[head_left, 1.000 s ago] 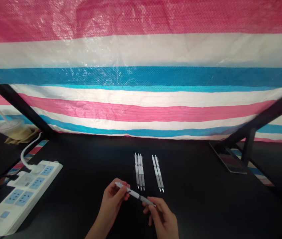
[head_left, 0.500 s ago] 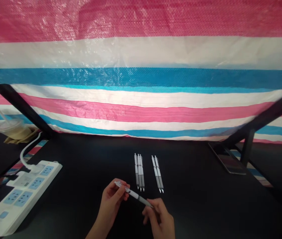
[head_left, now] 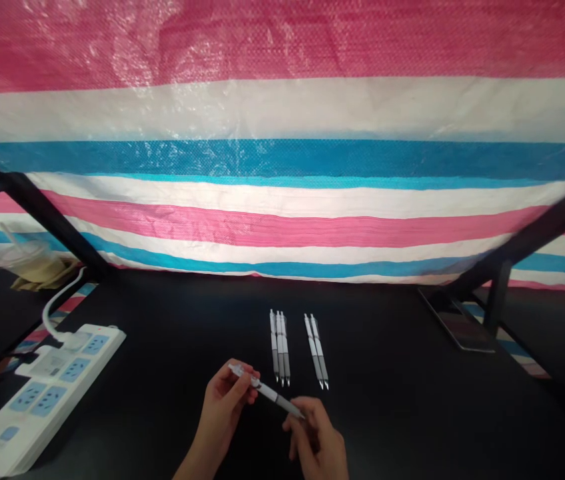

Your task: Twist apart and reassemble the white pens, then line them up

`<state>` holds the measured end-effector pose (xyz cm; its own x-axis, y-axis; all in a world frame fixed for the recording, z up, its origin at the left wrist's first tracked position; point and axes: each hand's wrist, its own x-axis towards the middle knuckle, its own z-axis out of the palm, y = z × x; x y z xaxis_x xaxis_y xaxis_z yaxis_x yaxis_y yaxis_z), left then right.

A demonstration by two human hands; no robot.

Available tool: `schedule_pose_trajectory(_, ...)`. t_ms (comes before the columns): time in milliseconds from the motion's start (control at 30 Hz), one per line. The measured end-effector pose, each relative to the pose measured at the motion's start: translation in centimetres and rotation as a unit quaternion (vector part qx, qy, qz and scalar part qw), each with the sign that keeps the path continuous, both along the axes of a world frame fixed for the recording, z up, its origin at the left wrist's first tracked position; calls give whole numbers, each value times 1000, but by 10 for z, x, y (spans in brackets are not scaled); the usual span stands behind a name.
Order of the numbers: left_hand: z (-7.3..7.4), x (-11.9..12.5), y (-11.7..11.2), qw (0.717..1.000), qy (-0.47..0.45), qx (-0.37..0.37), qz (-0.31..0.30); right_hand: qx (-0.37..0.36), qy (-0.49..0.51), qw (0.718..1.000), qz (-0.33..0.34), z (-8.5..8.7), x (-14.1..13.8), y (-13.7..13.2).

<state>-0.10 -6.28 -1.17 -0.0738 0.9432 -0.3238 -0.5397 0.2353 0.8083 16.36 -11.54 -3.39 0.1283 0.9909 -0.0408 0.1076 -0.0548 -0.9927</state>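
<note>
the left hand (head_left: 223, 407) curls its fingers firmly around a white click pen (head_left: 268, 391), held over the black table (head_left: 402, 387) just below a group of three pens (head_left: 279, 348) and a pair of pens (head_left: 316, 351). the right hand (head_left: 318, 443) sits half-curled at the pen's tip; whether it grips, i cannot tell.

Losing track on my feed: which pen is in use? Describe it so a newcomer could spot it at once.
On the black table, right of the white power strip, two groups of grey-tipped white pens lie side by side. Nearest the camera is the one you want: the only pen held, gripped in the left hand and slanting toward the right hand, not parallel like the others.
</note>
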Motion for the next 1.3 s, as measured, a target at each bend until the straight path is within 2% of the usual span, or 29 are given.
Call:
schedule_pose_trajectory(100,-1,0,0,1000,-1,-2,-6,3,-21,999,29,1,1,0)
schedule_pose_trajectory(267,-1,0,0,1000,3,-4,-9,0,-37,999,36,3,1,0)
schedule_pose_trajectory(400,0,0,0,999,9,29,-23,0,-76,995,59,2,3,-2)
schedule_pose_trajectory(600,1,3,0,997,1,66,-30,24,-104,993,54,1,5,-6)
schedule_pose_trajectory(733,12,7,11,997,-6,56,-46,32,-67,993,91,5,5,-2)
schedule_pose_trajectory(833,25,10,29,993,49,73,-75,36,-44,992,117,7,7,2)
schedule_pose_trajectory(933,31,13,45,982,106,124,-95,12,-26,991,127,8,9,4)
schedule_pose_trajectory(1100,22,15,51,979,138,118,-97,-20,6,995,95,5,9,4)
schedule_pose_trajectory(1300,17,10,49,984,138,92,-58,-7,5,995,98,1,9,4)
